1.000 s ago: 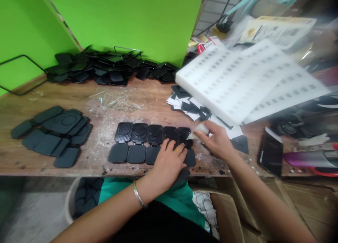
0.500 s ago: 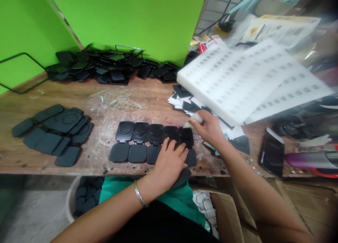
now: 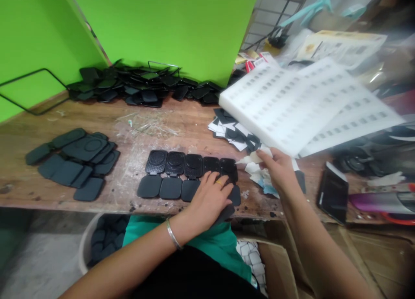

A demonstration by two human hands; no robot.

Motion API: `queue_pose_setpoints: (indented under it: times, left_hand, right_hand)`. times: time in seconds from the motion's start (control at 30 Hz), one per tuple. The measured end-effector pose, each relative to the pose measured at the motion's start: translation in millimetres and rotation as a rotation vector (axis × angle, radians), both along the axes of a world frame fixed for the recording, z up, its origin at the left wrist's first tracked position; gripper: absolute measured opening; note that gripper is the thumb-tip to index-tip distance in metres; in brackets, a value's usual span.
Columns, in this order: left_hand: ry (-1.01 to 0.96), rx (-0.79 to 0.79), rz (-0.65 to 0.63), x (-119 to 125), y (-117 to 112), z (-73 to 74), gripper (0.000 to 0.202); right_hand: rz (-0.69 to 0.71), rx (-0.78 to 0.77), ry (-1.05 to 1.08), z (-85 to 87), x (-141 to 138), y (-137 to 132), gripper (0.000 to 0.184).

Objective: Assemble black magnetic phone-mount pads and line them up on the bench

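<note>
My left hand (image 3: 210,198) lies with fingers spread over the right part of a row of black hinged plates (image 3: 175,162). Each plate has a ridged upper half with ring marks and a smooth lower half. A dark flat pad (image 3: 225,213) sticks out from under my left palm at the table edge; whether the palm grips it is hidden. My right hand (image 3: 275,165) is closed round a white squeeze bottle (image 3: 254,157). Its narrow tip points left, just beside the rightmost plate's upper half (image 3: 228,169).
Loose black plates (image 3: 82,149) lie at left, and a long heap (image 3: 129,87) lines the green wall. White foam sheets (image 3: 285,104) cover paper scraps (image 3: 231,132) at right. A phone (image 3: 333,193) lies farther right. Below stand a bin (image 3: 83,242) and a cardboard box (image 3: 275,255).
My right hand and the bottle have moved right, taking the tip from over the rightmost plate to its side. My left hand stays on the row. The view has shifted slightly.
</note>
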State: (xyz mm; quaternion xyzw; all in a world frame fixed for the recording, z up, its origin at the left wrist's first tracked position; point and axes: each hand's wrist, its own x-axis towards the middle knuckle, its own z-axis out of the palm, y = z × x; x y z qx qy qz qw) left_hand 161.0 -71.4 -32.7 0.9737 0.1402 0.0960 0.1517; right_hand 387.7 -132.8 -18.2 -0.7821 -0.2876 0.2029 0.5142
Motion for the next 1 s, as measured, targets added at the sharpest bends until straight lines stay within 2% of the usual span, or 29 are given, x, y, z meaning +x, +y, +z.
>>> queue_pose_setpoints:
  times: [0.1, 0.17, 0.3, 0.53, 0.8, 1.0]
  left_hand:
    - [-0.045, -0.02, 0.021, -11.8, 3.3, 3.2, 0.04]
    - [-0.052, -0.017, 0.057, -22.2, 6.6, 2.6, 0.04]
    - [-0.033, 0.022, 0.141, -39.2, 11.5, -5.3, 0.04]
    - [0.003, 0.05, 0.155, -44.1, 9.9, -13.0, 0.037]
    - [0.058, 0.053, 0.165, -42.5, 9.7, -3.6, 0.036]
    - [0.051, 0.07, 0.162, -43.0, 9.9, -4.3, 0.036]
  right_hand:
    - [0.025, 0.095, 0.1, -1.1, -8.9, 9.1, 0.032]
    - [0.067, 0.099, 0.089, -3.6, -16.5, 18.1, 0.032]
    - [0.144, 0.082, -0.007, -11.7, -29.6, 37.7, 0.032]
    - [0.187, -0.014, -0.184, -14.6, -38.6, 60.0, 0.027]
    - [0.237, -0.051, -0.403, -8.8, -45.0, 64.9, 0.024]
    - [0.352, -0.088, -0.584, 5.4, -43.9, 51.1, 0.02]
